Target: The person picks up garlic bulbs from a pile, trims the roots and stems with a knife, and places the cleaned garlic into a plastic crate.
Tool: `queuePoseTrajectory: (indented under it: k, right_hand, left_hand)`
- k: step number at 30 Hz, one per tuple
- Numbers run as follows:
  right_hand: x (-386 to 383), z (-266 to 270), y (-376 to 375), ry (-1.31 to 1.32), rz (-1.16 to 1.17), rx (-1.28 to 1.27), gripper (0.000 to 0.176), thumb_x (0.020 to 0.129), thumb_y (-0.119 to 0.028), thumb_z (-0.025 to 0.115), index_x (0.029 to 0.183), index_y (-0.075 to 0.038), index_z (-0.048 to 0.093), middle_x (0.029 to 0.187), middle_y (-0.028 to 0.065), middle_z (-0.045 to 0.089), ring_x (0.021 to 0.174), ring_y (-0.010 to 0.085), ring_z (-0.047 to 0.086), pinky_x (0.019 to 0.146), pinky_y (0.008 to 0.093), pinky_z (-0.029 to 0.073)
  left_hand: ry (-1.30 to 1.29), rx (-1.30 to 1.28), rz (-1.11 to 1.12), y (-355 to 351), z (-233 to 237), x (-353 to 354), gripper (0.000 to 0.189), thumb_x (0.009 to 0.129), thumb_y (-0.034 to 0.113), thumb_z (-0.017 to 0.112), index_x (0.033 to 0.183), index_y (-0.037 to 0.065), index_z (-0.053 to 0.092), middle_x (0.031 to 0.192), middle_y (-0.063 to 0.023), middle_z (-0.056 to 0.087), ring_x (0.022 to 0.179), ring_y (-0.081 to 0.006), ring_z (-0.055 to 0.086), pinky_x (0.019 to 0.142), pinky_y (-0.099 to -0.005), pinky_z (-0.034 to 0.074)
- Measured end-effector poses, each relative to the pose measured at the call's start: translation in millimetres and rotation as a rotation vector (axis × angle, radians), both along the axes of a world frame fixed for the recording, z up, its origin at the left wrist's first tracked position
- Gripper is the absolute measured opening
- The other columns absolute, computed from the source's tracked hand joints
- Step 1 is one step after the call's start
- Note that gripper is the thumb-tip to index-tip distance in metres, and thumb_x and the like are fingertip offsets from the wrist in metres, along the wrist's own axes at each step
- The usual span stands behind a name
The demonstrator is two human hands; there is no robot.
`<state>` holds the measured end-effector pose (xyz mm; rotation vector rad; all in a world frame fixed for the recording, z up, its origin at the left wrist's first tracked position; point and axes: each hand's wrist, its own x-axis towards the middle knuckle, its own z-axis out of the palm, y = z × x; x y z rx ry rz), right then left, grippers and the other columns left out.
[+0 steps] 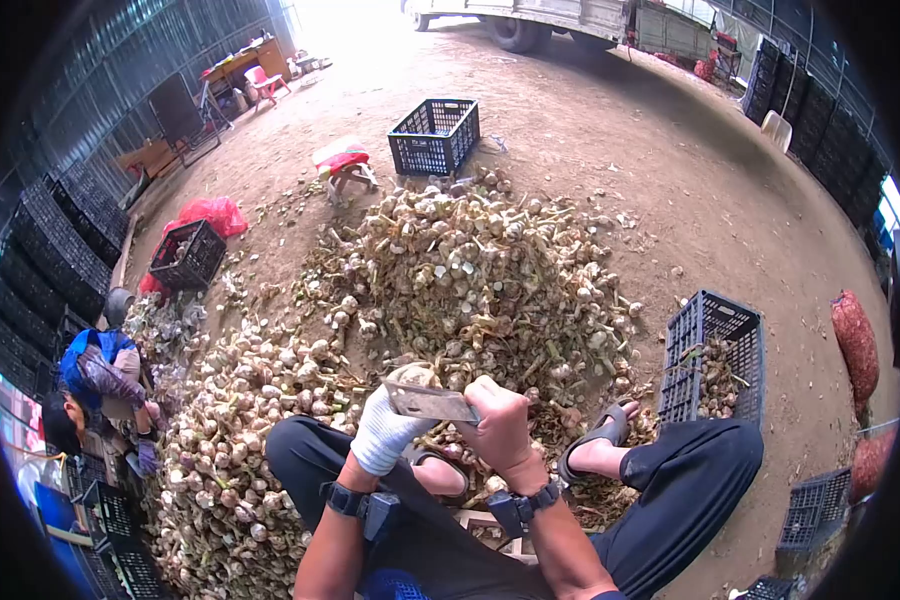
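My left hand (382, 432), in a white knit glove, is closed around a garlic bulb (413, 374) above my lap. My right hand (502, 428) is bare and grips a knife; its flat, wide blade (428, 403) lies across the front of the gloved fingers, just below the bulb. Both wrists wear dark straps with small boxes. Beyond my hands rises a heap of garlic (470, 270) with stalks still on many bulbs. Another spread of garlic bulbs (230, 470), mostly trimmed, lies to the left of my knees.
At my right stands a black crate (712, 300) with some garlic and scraps inside. Another crate (434, 150) and a low stool (346, 172) stand behind the heap. A person (105, 385) bends down at the left. Red net sacks (855, 345) lie far right; a truck (550, 20) is parked at the back.
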<state>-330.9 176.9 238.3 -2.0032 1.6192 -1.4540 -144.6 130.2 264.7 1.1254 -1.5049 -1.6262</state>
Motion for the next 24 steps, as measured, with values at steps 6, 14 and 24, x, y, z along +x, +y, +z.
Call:
queuePoseTrajectory:
  k: [6, 14, 24]
  right_hand:
    - [7, -7, -1, 0.142, 0.014, -0.037, 0.023, 0.062, -0.014, 0.073, 0.075, -0.005, 0.055, 0.075, 0.0119, 0.055, 0.064, 0.0331, 0.059, 0.055, 0.042, 0.046]
    - [12, -27, -5, 0.055, 0.021, -0.085, 0.014, 0.068, -0.014, 0.065, 0.077, -0.007, 0.056, 0.074, 0.0103, 0.055, 0.062, 0.031, 0.059, 0.054, 0.0405, 0.045]
    - [17, -33, -5, -0.043, 0.068, -0.127, 0.026, 0.065, -0.021, 0.074, 0.072, -0.004, 0.055, 0.068, 0.0128, 0.052, 0.058, 0.0332, 0.056, 0.051, 0.0402, 0.043]
  left_hand:
    - [-0.045, -0.231, 0.024, 4, -11, -2, 0.067, 0.073, 0.014, 0.082, 0.131, 0.003, 0.05, 0.114, -0.0076, 0.064, 0.103, -0.0144, 0.06, 0.091, -0.03, 0.051]
    - [-0.195, -0.383, -0.029, 0, -21, -2, 0.061, 0.069, 0.018, 0.085, 0.12, 0.004, 0.055, 0.104, -0.0054, 0.067, 0.094, -0.0131, 0.063, 0.087, -0.0291, 0.053]
    - [-0.309, -0.449, -0.046, -5, -24, 2, 0.058, 0.073, 0.021, 0.08, 0.121, 0.002, 0.055, 0.102, -0.0077, 0.066, 0.094, -0.0165, 0.063, 0.086, -0.0313, 0.052]
